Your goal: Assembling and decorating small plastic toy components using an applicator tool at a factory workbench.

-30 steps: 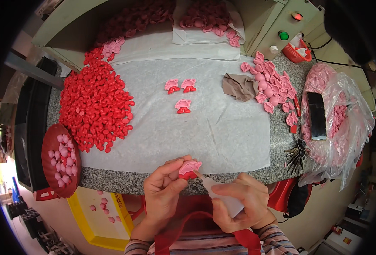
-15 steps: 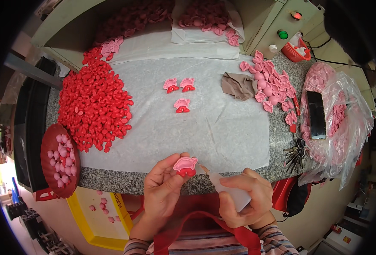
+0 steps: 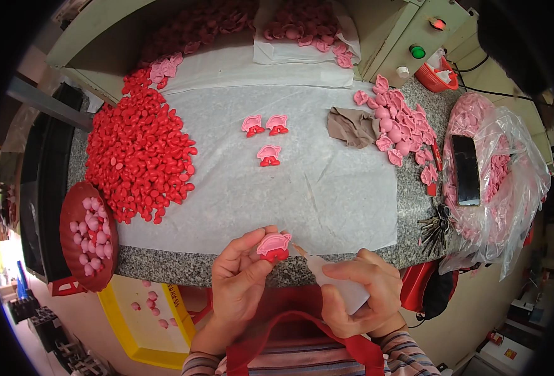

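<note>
Three pink-red figures [image 3: 269,155] on paper [image 3: 245,194], one in left hand [image 3: 242,272]

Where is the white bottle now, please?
In the head view, the white bottle is low, right of centre, in the right hand; its tip points toward the figure in the left hand.

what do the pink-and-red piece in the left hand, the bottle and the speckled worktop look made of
Pink-and-red piece: perhaps moulded plastic or rubber, smooth with raised edges. Bottle: likely plastic, from its smooth, milky-white walls. Worktop: grey speckling suggests granite, fairly smooth, though possibly imitation stone.
</note>
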Demonstrator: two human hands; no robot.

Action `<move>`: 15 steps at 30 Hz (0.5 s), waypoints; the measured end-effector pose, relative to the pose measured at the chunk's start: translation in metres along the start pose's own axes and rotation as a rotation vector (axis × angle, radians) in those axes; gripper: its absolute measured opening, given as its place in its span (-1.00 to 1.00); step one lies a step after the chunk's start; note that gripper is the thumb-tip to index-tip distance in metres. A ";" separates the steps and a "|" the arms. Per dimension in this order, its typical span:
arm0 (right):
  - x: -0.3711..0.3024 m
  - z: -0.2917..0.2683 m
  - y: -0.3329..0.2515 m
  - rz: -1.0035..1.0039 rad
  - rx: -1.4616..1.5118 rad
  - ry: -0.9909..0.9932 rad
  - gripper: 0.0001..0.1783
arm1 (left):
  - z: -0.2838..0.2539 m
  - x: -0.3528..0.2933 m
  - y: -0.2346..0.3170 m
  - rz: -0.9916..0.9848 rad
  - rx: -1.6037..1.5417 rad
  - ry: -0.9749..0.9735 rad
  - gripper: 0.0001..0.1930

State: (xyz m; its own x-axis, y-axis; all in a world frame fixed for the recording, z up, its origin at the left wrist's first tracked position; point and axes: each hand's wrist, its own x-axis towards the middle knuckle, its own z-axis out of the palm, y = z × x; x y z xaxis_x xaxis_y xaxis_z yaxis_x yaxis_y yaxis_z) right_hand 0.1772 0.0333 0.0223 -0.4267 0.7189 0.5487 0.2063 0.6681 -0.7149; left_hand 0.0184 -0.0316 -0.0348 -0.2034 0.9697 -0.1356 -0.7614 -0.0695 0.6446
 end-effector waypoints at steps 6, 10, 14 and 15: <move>0.000 0.001 -0.001 0.008 0.034 -0.004 -0.78 | -0.001 0.000 -0.001 0.017 0.007 -0.004 -0.58; -0.002 -0.003 -0.001 0.020 -0.002 0.015 -0.78 | 0.000 0.000 0.000 -0.006 -0.024 0.025 -0.57; -0.002 -0.001 0.000 0.012 -0.006 0.024 -0.79 | 0.000 0.000 0.000 -0.010 -0.026 0.022 -0.57; -0.002 -0.001 0.001 0.012 -0.005 0.023 -0.79 | -0.001 -0.001 0.000 -0.006 -0.035 0.017 -0.57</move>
State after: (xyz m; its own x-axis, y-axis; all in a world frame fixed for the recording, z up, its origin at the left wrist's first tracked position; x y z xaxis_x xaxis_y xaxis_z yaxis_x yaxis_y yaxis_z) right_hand 0.1787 0.0327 0.0211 -0.4035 0.7311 0.5501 0.2161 0.6604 -0.7192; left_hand 0.0181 -0.0324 -0.0350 -0.2092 0.9659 -0.1523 -0.7837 -0.0724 0.6169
